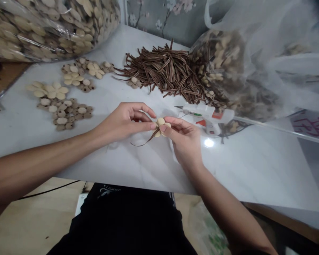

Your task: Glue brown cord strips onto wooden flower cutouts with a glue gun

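A cream fabric flower (161,122) is held above the white table between my two hands. My right hand (184,138) pinches it, the thumb pressed on its face and the fingers behind. My left hand (133,118) is closed at the flower's left edge, thumb tip against the flower and the end of a brown ribbon strip (149,139). The strip's free end hangs down to the left. Whether the strip is fixed to the flower cannot be seen under the thumbs. Just right of my right hand lies a white hot glue gun (212,125) with a clear glue stick (279,129).
Brown ribbon strips (164,69) are heaped at the back. Loose cream flowers (55,90) and taupe flowers (66,113) lie left. A big clear bag of flowers (53,32) stands back left, another plastic bag (228,63) back right. The table's front edge (138,185) runs near my body.
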Action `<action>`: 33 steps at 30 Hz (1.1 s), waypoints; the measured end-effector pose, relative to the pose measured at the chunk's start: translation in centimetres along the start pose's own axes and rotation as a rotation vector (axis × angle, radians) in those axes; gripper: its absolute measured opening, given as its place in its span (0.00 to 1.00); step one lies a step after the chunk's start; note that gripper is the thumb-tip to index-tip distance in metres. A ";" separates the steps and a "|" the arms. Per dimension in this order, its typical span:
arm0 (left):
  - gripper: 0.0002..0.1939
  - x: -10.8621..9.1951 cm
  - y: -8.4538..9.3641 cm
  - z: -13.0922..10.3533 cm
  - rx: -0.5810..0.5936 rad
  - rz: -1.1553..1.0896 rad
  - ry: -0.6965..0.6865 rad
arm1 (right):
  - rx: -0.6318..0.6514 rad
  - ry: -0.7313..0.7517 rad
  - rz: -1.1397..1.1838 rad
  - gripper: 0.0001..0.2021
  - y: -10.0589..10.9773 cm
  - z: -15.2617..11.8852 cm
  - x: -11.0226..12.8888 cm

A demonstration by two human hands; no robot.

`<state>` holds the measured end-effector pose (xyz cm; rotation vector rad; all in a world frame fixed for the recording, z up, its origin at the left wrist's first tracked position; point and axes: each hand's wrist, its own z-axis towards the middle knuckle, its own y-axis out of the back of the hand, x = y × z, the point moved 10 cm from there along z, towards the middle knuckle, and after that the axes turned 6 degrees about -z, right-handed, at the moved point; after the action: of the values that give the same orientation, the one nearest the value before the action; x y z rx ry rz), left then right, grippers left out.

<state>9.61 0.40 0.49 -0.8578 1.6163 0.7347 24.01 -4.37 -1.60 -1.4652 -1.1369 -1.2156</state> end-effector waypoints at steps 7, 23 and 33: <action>0.06 0.1 -0.1 0.3 0.013 -0.072 -0.023 | 0.015 -0.016 0.003 0.11 -0.3 -0.1 -0.1; 0.08 -0.3 -0.1 0.4 0.036 -0.053 -0.036 | 0.058 -0.024 0.042 0.11 -0.7 -0.1 -0.3; 0.06 0.2 -0.3 0.2 0.022 -0.106 -0.004 | 0.071 -0.011 0.013 0.12 -0.9 -0.2 0.3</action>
<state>9.94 0.40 0.28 -0.9179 1.5602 0.6429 23.10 -4.37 -1.22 -1.4252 -1.1641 -1.1484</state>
